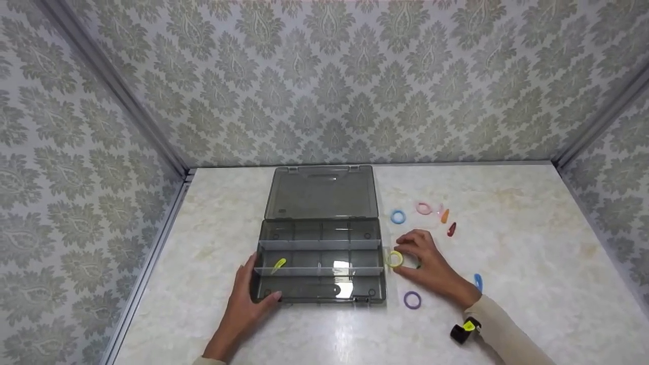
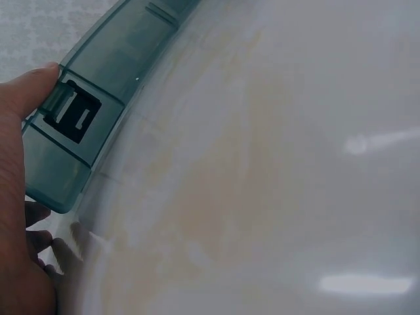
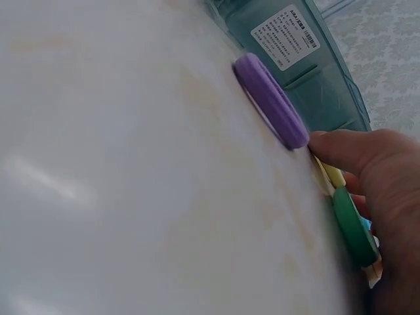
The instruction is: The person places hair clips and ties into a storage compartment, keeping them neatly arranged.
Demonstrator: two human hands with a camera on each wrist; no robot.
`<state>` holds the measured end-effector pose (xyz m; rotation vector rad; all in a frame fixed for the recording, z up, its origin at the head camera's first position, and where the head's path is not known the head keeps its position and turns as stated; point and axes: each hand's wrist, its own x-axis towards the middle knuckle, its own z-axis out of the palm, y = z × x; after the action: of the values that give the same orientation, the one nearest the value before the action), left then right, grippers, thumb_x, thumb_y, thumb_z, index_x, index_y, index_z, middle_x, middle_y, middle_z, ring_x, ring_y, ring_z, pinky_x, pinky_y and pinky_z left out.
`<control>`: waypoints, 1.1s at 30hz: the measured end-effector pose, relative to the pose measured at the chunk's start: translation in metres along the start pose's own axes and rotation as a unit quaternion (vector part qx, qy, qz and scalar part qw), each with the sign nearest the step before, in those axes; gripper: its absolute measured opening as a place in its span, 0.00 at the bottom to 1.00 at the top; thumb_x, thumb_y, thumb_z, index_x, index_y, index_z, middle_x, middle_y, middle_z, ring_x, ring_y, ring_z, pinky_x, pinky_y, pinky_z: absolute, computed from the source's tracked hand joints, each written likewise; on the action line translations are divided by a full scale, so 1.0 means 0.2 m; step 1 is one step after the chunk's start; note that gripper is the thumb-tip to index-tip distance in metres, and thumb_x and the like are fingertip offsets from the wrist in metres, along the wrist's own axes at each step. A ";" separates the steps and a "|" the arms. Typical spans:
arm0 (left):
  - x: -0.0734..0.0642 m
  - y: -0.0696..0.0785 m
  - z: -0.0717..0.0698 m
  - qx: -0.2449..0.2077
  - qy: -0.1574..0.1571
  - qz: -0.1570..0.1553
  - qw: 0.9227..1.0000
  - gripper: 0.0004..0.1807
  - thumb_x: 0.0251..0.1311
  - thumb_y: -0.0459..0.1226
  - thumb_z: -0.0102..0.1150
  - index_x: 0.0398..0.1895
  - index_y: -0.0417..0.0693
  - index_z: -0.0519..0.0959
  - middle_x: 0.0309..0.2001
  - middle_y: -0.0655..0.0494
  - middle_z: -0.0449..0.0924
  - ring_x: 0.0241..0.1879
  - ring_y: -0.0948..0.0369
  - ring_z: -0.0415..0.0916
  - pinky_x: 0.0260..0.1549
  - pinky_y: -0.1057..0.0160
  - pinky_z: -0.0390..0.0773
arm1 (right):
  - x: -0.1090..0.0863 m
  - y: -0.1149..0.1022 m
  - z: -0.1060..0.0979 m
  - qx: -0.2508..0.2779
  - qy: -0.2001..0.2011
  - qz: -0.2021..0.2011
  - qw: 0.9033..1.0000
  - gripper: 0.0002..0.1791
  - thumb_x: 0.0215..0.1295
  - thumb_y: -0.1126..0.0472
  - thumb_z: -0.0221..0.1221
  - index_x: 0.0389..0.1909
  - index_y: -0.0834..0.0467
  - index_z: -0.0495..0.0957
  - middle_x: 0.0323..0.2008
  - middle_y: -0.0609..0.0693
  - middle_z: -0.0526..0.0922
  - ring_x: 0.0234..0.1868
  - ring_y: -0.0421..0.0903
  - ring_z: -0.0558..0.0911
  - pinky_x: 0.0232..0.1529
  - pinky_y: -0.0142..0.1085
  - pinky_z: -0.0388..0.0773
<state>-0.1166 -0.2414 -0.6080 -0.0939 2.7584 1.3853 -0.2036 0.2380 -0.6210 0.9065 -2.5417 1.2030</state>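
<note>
A grey see-through plastic storage box (image 1: 324, 286) lies with its lid (image 1: 324, 195) folded back. My left hand (image 1: 243, 301) grips its front left corner, fingers along the left side and thumb at the front edge. A yellow hair clip (image 1: 279, 264) sits in the middle row, by a clear divider. Right of the box, my right hand (image 1: 423, 261) pinches a yellow hair tie (image 1: 395, 259) between thumb and fingers, low over the table. A green hair tie (image 3: 355, 226) lies beneath that hand, mostly hidden in the head view. Nearer the front is a purple hair tie (image 1: 412, 300).
Behind the right hand lie a blue hair tie (image 1: 398, 217), a pink hair tie (image 1: 424, 208), an orange clip (image 1: 445, 216), a pale pink clip (image 1: 440, 210) and a dark red clip (image 1: 452, 229). A blue clip (image 1: 478, 282) is beside the right wrist. Patterned walls enclose the marbled table (image 1: 213, 228).
</note>
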 end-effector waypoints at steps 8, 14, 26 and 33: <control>0.02 0.00 0.01 -0.002 0.000 0.020 1.000 0.62 0.66 0.60 0.75 0.92 0.55 0.47 0.90 0.42 0.44 0.88 0.34 0.32 0.82 0.28 0.42 | -0.02 0.01 -0.01 0.010 0.013 0.007 1.000 0.20 0.61 0.62 0.81 0.54 0.57 0.91 0.63 0.56 0.82 0.71 0.58 0.67 0.72 0.24 0.60; 0.03 -0.02 0.01 -0.009 0.004 0.040 0.999 0.61 0.66 0.60 0.75 0.92 0.56 0.48 0.90 0.42 0.45 0.88 0.34 0.33 0.82 0.27 0.43 | -0.03 0.03 -0.01 0.008 0.025 -0.010 1.000 0.18 0.60 0.63 0.81 0.51 0.57 0.92 0.61 0.59 0.82 0.69 0.59 0.68 0.71 0.26 0.60; 0.01 -0.01 0.01 0.003 0.006 0.024 1.000 0.62 0.66 0.62 0.75 0.92 0.55 0.47 0.90 0.43 0.45 0.89 0.38 0.35 0.84 0.32 0.40 | -0.02 0.02 0.01 0.016 0.034 -0.006 0.999 0.16 0.62 0.62 0.81 0.49 0.56 0.92 0.61 0.56 0.83 0.70 0.59 0.70 0.73 0.24 0.58; 0.00 -0.01 0.00 0.008 0.004 0.010 1.000 0.63 0.65 0.63 0.75 0.92 0.57 0.47 0.90 0.43 0.45 0.89 0.37 0.34 0.84 0.31 0.41 | 0.01 0.03 0.02 0.030 0.065 -0.058 0.996 0.17 0.58 0.68 0.81 0.48 0.57 0.92 0.57 0.60 0.85 0.66 0.64 0.72 0.74 0.27 0.61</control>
<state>-0.1168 -0.2434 -0.6093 -0.0722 2.7850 1.3689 -0.2085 0.2372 -0.6279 0.9424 -2.3309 1.2656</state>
